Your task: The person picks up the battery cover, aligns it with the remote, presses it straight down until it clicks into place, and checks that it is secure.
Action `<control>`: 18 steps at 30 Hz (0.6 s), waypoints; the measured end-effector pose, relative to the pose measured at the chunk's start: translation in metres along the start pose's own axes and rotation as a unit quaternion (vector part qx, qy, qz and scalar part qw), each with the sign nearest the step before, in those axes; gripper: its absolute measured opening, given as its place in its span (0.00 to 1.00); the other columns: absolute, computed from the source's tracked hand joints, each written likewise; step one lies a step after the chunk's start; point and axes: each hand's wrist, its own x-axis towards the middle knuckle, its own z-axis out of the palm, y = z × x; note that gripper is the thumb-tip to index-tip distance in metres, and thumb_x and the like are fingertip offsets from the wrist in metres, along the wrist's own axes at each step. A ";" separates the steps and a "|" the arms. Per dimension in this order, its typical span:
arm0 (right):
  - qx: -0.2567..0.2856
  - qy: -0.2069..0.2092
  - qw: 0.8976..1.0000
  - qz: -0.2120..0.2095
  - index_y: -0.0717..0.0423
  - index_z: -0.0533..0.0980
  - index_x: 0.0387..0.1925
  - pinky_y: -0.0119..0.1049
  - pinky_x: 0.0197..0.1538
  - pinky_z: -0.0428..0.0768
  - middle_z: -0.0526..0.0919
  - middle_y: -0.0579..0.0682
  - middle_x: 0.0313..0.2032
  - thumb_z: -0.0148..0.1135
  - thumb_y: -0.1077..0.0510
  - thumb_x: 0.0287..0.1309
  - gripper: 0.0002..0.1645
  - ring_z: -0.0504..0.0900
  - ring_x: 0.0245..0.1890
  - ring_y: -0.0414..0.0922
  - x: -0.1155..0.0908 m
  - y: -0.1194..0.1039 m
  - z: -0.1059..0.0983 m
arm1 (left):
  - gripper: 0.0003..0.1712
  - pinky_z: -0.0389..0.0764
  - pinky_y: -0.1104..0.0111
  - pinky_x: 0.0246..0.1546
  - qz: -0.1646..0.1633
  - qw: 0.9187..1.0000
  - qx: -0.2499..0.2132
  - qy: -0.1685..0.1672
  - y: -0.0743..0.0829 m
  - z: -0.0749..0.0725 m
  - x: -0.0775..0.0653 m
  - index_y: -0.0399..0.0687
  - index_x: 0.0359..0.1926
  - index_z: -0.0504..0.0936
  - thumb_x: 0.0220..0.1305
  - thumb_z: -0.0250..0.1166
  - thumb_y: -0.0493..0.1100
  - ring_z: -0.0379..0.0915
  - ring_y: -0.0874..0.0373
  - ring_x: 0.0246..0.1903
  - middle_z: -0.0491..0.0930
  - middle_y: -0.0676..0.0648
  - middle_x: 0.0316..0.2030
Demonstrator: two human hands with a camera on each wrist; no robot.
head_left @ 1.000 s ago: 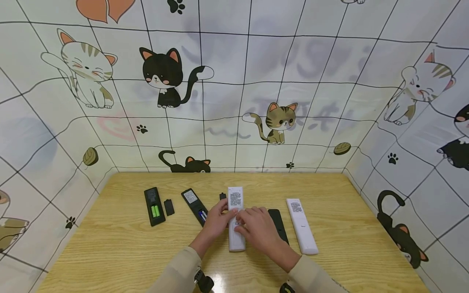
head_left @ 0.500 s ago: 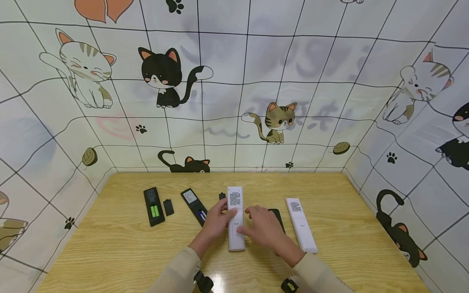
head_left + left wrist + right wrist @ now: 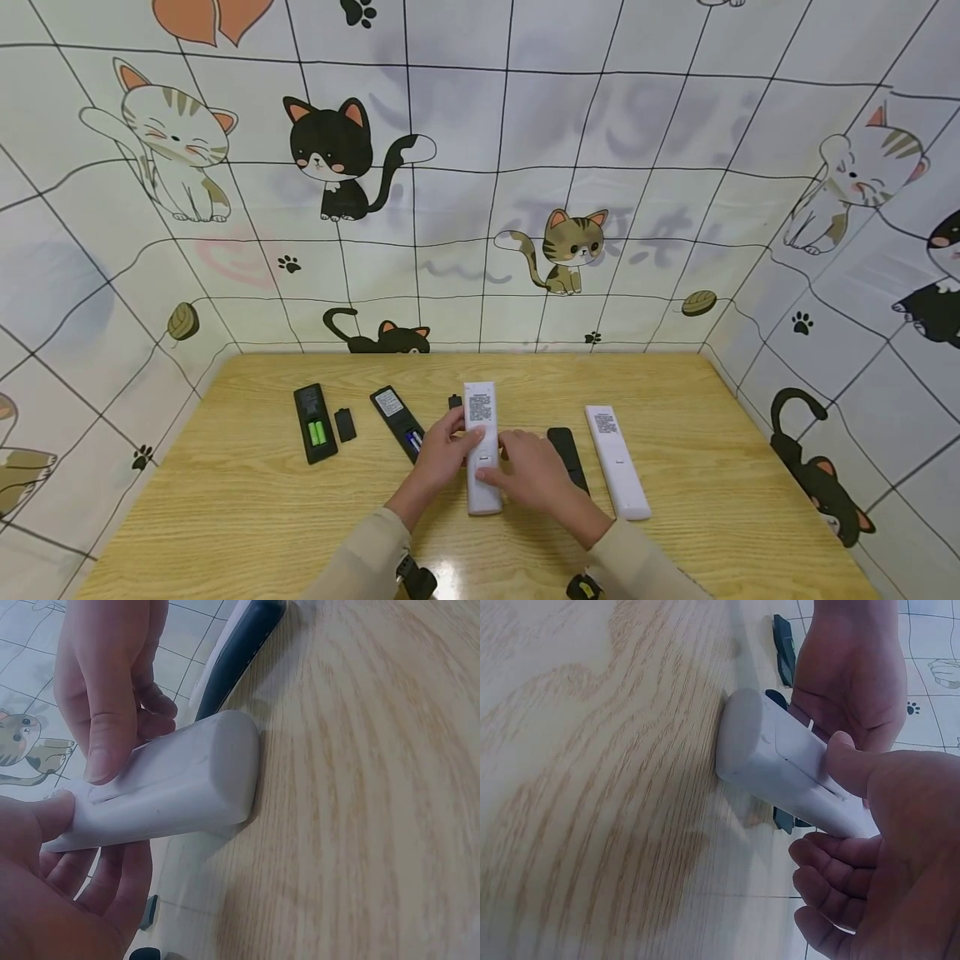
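A white remote control [image 3: 482, 408] lies back side up between my hands, its printed label toward the far end. My left hand [image 3: 441, 457] grips its left edge, thumb on the back and fingers underneath, as the left wrist view shows. With its thumb on the remote's lower back, my right hand [image 3: 536, 475] holds the right side, fingers curled along that edge. In the right wrist view the thumb [image 3: 847, 761] rests at the outline of the battery cover [image 3: 802, 750]. The remote's near end tips down to the table.
Left on the table [image 3: 247, 500] lie a black remote with green batteries [image 3: 307, 412], a loose black cover [image 3: 345, 423] and another black remote [image 3: 390, 407] with blue batteries. A small black piece [image 3: 455, 402] sits behind my left hand. Rightward are a black remote [image 3: 567, 450] and a white remote [image 3: 618, 467].
My right hand has lifted its fingers off the white remote's middle, swung right, then come back with its thumb lower on the back. The left hand keeps its grip.
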 end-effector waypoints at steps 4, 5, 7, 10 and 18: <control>-0.004 0.004 1.000 -0.001 0.51 0.77 0.39 0.33 0.30 0.70 0.80 0.45 0.31 0.66 0.35 0.54 0.25 0.72 0.28 0.37 0.000 -0.001 0.001 | 0.25 0.81 0.67 0.35 -0.004 1.000 0.001 0.000 0.000 0.000 0.000 0.53 0.65 0.71 0.70 0.60 0.49 0.80 0.59 0.36 0.81 0.43 0.54; -0.004 0.004 1.000 -0.001 0.51 0.77 0.39 0.33 0.30 0.69 0.80 0.45 0.31 0.66 0.35 0.54 0.25 0.72 0.28 0.37 0.000 0.000 0.001 | 0.25 0.81 0.67 0.35 -0.004 1.000 0.001 0.000 0.000 0.000 0.000 0.53 0.66 0.71 0.70 0.60 0.50 0.80 0.59 0.37 0.80 0.43 0.54; -0.002 0.005 1.000 -0.001 0.51 0.77 0.39 0.33 0.30 0.69 0.79 0.45 0.31 0.66 0.36 0.55 0.25 0.72 0.28 0.37 0.000 -0.001 0.001 | 0.26 0.82 0.66 0.35 -0.003 1.000 -0.001 0.000 0.000 -0.001 -0.001 0.53 0.66 0.71 0.69 0.60 0.50 0.80 0.59 0.37 0.80 0.43 0.54; 0.000 0.004 1.000 -0.002 0.51 0.77 0.39 0.32 0.30 0.69 0.79 0.45 0.31 0.66 0.36 0.55 0.24 0.72 0.28 0.37 0.001 0.000 0.001 | 0.26 0.82 0.66 0.35 0.000 1.000 -0.004 -0.001 0.000 -0.001 -0.002 0.53 0.66 0.71 0.70 0.60 0.50 0.80 0.58 0.37 0.80 0.43 0.54; -0.003 0.007 1.000 -0.001 0.50 0.76 0.36 0.32 0.28 0.66 0.75 0.42 0.27 0.66 0.36 0.55 0.23 0.69 0.25 0.37 0.002 -0.001 0.002 | 0.26 0.82 0.66 0.35 0.002 1.000 -0.015 0.000 0.000 0.000 -0.002 0.54 0.66 0.70 0.70 0.60 0.49 0.81 0.58 0.38 0.80 0.43 0.54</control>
